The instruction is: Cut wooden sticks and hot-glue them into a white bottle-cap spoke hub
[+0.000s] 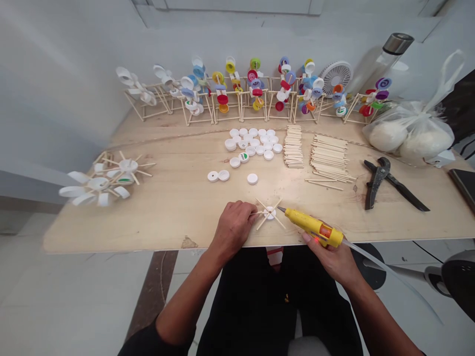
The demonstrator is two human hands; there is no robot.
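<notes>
Near the table's front edge lies a white bottle cap (269, 213) with several thin wooden sticks spread out from it like spokes. My left hand (234, 223) pinches one wooden stick (257, 213) whose tip reaches the cap from the left. In my right hand (330, 254) is a yellow glue gun (313, 227), its nozzle pointing left, close to the upper right spoke. A clear glue stick (386, 269) trails from the gun's back end. Just beyond the spoked cap sits a single white cap (252, 179).
White caps (254, 143) lie grouped mid-table, beside two piles of wooden sticks (328, 157). Black-handled cutters (382, 183) rest at right, near a plastic bag (410, 131). Finished-looking spoked wheels (98, 184) lie left. Stick frames with coloured caps (256, 94) line the wall.
</notes>
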